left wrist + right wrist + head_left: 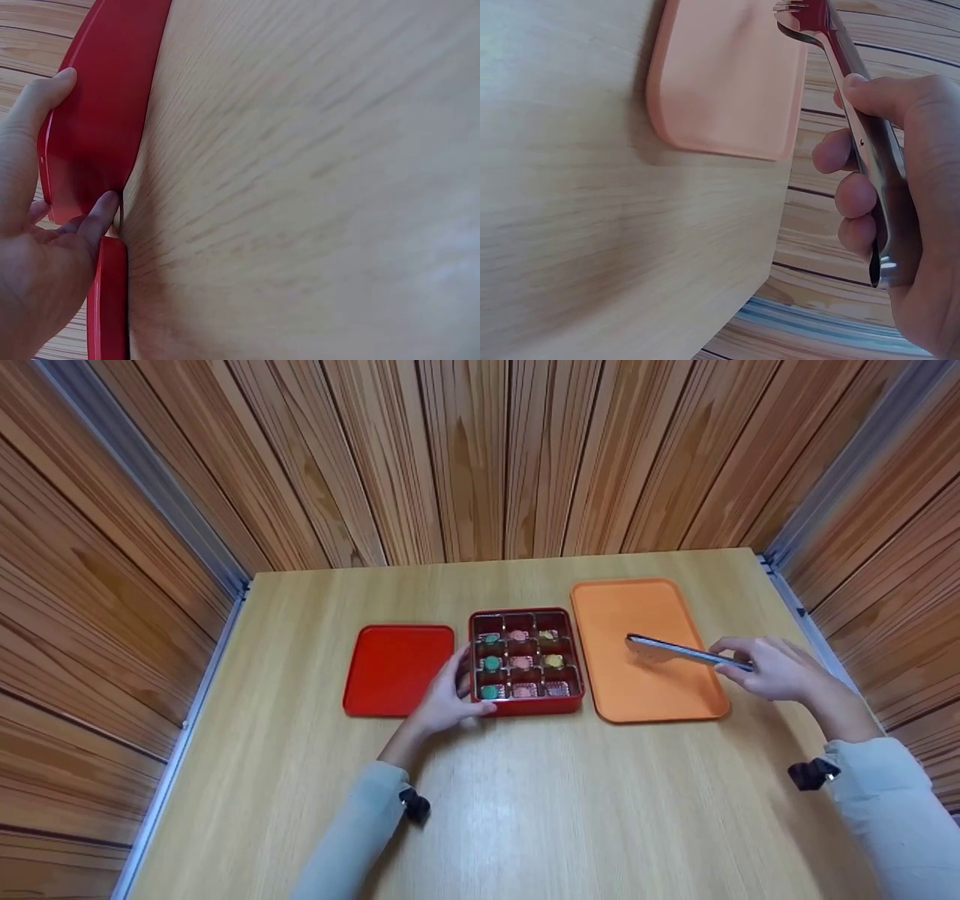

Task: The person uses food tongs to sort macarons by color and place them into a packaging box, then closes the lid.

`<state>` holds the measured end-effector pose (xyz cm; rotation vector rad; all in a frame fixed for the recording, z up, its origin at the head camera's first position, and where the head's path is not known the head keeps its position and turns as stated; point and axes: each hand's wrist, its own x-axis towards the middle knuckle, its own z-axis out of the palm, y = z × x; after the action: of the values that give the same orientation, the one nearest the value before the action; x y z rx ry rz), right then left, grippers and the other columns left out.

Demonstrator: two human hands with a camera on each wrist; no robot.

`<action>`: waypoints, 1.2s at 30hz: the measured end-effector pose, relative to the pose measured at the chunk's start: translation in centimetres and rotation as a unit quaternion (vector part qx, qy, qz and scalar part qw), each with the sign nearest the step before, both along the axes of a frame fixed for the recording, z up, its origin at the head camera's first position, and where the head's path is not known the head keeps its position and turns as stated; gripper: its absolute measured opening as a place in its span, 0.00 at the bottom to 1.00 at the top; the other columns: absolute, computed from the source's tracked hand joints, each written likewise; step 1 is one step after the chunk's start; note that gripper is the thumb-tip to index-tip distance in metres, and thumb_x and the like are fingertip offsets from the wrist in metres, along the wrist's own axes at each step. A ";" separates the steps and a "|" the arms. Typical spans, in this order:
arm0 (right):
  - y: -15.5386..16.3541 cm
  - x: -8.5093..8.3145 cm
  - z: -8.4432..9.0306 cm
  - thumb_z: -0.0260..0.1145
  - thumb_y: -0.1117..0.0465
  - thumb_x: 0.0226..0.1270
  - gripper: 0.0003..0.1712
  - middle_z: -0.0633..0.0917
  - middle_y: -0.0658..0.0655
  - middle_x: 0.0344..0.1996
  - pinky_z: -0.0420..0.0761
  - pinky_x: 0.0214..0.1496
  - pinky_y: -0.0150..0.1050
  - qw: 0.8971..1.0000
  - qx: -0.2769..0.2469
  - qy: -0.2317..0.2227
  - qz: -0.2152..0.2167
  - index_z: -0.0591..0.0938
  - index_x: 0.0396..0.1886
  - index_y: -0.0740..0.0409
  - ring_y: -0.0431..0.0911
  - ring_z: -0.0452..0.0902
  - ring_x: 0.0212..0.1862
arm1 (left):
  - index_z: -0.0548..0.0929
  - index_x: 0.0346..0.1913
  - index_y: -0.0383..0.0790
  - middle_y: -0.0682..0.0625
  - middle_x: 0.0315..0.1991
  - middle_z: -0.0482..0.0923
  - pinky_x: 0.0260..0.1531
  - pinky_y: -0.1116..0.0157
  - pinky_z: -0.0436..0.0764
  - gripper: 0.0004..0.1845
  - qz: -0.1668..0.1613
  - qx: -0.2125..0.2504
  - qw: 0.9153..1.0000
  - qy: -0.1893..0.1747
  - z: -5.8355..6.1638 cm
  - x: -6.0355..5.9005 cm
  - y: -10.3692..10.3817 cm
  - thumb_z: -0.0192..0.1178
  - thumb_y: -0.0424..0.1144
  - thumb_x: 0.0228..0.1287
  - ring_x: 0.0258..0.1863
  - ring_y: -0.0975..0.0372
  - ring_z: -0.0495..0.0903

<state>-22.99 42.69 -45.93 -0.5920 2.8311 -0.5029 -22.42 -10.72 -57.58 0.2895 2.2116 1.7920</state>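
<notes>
- My right hand, right of frame, has its fingers wrapped round metal tongs over the orange tray.
- My left hand cups the red box at centre; it looks light, rigid and slippery, best held by its side walls.

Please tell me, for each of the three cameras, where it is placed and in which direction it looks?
Head: worn high, looking forward and down at the table; both hands and sleeves show.
Left wrist: beside the left hand, facing the red box it holds.
Right wrist: behind the right hand, facing the tongs above the orange tray.
Shared: head and right wrist both show the tongs and tray.
</notes>
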 end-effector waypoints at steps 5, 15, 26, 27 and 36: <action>-0.8 -0.2 0.1 0.72 0.63 0.81 0.11 0.80 0.44 0.23 0.65 0.21 0.31 0.997 -0.021 0.063 0.038 0.89 0.57 0.56 0.30 0.63 0.21 | 0.50 0.93 0.45 0.40 0.90 0.58 0.88 0.48 0.71 0.64 0.002 0.000 1.000 0.008 -0.1 0.0 0.0 0.83 0.33 0.63 0.90 0.45 0.61; -2.6 -0.5 0.9 0.73 0.64 0.79 0.11 0.78 0.42 0.22 0.64 0.20 0.30 0.994 -0.035 0.081 0.071 0.89 0.56 0.57 0.28 0.62 0.20 | 0.50 0.94 0.49 0.42 0.91 0.58 0.88 0.49 0.70 0.65 0.004 -0.004 1.000 -0.002 0.1 0.1 0.0 0.84 0.35 0.63 0.91 0.47 0.61; -5.2 -0.8 2.1 0.72 0.61 0.82 0.13 0.78 0.43 0.22 0.65 0.20 0.30 0.996 -0.041 0.044 0.072 0.88 0.60 0.59 0.31 0.64 0.20 | 0.50 0.94 0.50 0.42 0.91 0.57 0.88 0.48 0.71 0.65 0.004 -0.006 1.000 -0.002 0.1 -0.1 0.1 0.84 0.36 0.63 0.91 0.45 0.60; -5.4 -0.8 2.2 0.71 0.60 0.82 0.13 0.78 0.43 0.22 0.65 0.20 0.30 0.996 -0.038 0.039 0.071 0.88 0.60 0.58 0.31 0.64 0.19 | 0.50 0.94 0.51 0.42 0.91 0.57 0.88 0.48 0.71 0.65 0.004 -0.008 1.000 -0.002 0.1 -0.1 0.1 0.84 0.36 0.63 0.91 0.45 0.60; -7.7 -0.8 2.8 0.71 0.57 0.83 0.13 0.77 0.44 0.22 0.62 0.21 0.29 0.996 -0.014 0.034 0.079 0.88 0.60 0.56 0.34 0.63 0.19 | 0.50 0.93 0.43 0.38 0.90 0.58 0.87 0.49 0.71 0.65 0.000 0.023 1.000 0.004 0.1 0.1 0.1 0.82 0.29 0.62 0.90 0.44 0.63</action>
<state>-23.80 34.95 -43.11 -0.8467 2.8141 -0.5026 -22.37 -10.57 -57.47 0.3079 2.1786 1.8466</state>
